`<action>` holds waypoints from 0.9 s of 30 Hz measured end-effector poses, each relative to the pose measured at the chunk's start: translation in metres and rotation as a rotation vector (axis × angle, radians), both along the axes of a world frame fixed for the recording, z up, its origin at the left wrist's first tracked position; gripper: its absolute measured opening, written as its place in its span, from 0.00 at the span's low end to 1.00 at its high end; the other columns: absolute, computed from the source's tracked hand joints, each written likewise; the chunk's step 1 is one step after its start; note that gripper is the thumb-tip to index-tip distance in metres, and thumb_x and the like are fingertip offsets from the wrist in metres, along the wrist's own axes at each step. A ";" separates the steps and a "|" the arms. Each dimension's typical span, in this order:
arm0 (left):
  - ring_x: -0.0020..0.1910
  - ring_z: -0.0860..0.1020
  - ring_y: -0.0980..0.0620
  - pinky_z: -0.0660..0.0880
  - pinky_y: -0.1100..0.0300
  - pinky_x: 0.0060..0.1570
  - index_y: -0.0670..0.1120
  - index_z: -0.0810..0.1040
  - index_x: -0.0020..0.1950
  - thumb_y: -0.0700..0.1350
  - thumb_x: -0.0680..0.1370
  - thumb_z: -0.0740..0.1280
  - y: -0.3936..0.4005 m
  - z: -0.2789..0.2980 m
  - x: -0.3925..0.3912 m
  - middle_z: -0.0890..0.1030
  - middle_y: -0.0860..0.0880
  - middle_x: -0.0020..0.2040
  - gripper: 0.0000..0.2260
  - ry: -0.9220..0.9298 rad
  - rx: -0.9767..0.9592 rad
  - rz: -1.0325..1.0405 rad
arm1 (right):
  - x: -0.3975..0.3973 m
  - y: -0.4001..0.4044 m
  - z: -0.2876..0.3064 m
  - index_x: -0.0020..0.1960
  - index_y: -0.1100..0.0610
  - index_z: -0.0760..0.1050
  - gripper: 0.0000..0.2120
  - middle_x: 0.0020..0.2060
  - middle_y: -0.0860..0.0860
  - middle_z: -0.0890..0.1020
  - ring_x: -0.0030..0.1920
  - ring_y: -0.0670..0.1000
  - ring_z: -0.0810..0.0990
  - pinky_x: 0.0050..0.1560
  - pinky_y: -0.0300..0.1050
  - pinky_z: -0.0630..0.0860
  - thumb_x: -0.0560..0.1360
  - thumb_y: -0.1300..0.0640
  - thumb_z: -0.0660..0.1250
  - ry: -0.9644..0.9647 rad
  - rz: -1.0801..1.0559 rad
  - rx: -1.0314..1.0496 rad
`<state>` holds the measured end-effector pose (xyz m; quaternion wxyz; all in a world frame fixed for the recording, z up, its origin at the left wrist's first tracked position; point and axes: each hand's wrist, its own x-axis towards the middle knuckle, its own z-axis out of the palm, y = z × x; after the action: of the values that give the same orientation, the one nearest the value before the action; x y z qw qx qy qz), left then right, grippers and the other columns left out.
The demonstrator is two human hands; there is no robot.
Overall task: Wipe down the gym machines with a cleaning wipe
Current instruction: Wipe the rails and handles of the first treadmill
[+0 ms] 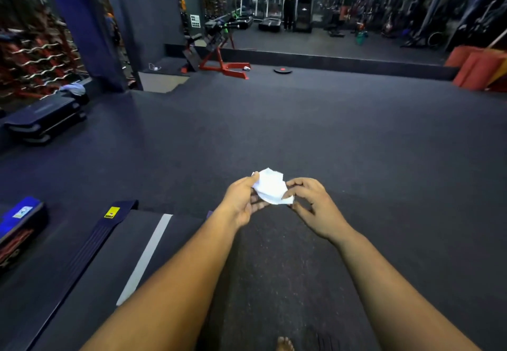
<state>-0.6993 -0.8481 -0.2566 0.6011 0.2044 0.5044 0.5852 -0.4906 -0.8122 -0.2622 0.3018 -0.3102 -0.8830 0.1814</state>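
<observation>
White and crumpled, the wipe (271, 187) sits at the centre of the frame, held in the air above the dark floor (356, 136) between both hands. The left hand (241, 202) pinches its upper left edge, thumb on top and fingers (258, 205) curled beneath the sheet. The right hand (315, 208) pinches the lower right corner between thumb and forefinger, its other fingers loosely bent and holding nothing. The wipe's long axis runs from upper left to lower right, from one pinch to the other, so neither hand is clearly nearer; each holds an end. Both forearms reach forward from the bottom of the frame and converge at the sheet, wrists roughly level.

It looks as if the wipe is being unfolded or readied, with no machine yet touched. A treadmill deck (115, 262) lies just beside the left forearm at lower left, the nearest surface to clean. A red machine (219, 62) stands well apart at upper centre, near the mirror wall.
</observation>
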 end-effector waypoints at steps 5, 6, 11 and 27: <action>0.46 0.85 0.48 0.82 0.51 0.48 0.43 0.80 0.52 0.50 0.85 0.63 0.078 -0.012 -0.028 0.86 0.45 0.47 0.12 0.250 0.090 0.047 | -0.018 0.088 0.003 0.56 0.45 0.82 0.13 0.65 0.40 0.76 0.68 0.40 0.71 0.65 0.32 0.66 0.73 0.49 0.77 -0.096 0.189 -0.308; 0.45 0.84 0.47 0.82 0.52 0.45 0.43 0.80 0.52 0.50 0.85 0.64 0.098 -0.014 -0.033 0.86 0.44 0.47 0.11 0.307 0.106 0.085 | -0.028 0.110 0.004 0.56 0.47 0.81 0.16 0.61 0.40 0.78 0.65 0.41 0.75 0.63 0.37 0.70 0.72 0.45 0.78 0.018 0.184 -0.409; 0.45 0.82 0.51 0.79 0.51 0.46 0.44 0.82 0.52 0.50 0.82 0.69 0.168 -0.019 -0.057 0.85 0.45 0.46 0.09 0.483 0.124 0.252 | -0.093 0.195 -0.002 0.70 0.46 0.68 0.28 0.59 0.46 0.80 0.56 0.48 0.82 0.53 0.46 0.80 0.75 0.42 0.74 0.151 0.114 -0.785; 0.38 0.79 0.53 0.75 0.62 0.33 0.42 0.83 0.52 0.32 0.75 0.74 0.229 -0.041 -0.228 0.84 0.47 0.43 0.09 0.408 0.006 0.384 | -0.313 0.349 0.010 0.43 0.58 0.79 0.10 0.40 0.56 0.83 0.42 0.55 0.82 0.45 0.53 0.80 0.80 0.54 0.70 0.309 0.315 -0.995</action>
<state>-0.9268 -0.6194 -0.2972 0.3646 0.2202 0.6427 0.6368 -0.8036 -0.4629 -0.2524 0.2139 -0.2495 -0.6717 0.6640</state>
